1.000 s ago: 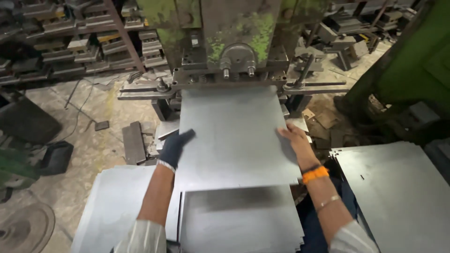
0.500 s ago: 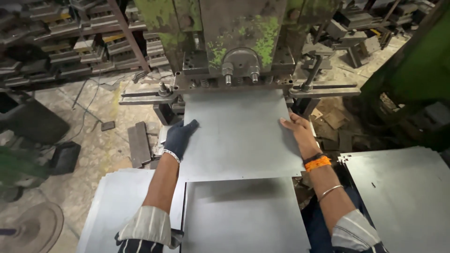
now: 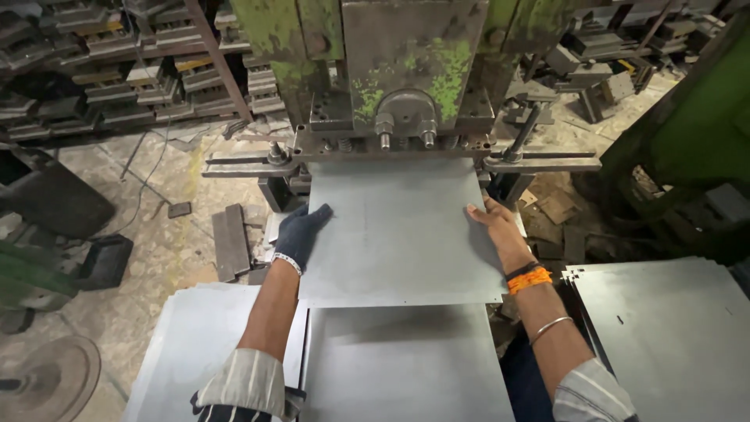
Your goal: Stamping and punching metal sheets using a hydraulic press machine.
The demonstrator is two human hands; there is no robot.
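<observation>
A flat, rectangular grey metal sheet (image 3: 398,234) lies between both hands, its far edge pushed under the worn green press (image 3: 398,86). The left hand (image 3: 302,234), in one dark knitted glove, rests spread and flat on the sheet's left edge, fingers extended, gripping nothing. The bare right hand (image 3: 491,223) lies open against the right edge, fingers flat on the metal; an orange band and a thin metal bangle circle that wrist. Just nearer than the hands lies a second smooth sheet (image 3: 402,363). A stack of sheets (image 3: 195,336) sits left of the left forearm, another stack (image 3: 664,328) right of the right forearm
</observation>
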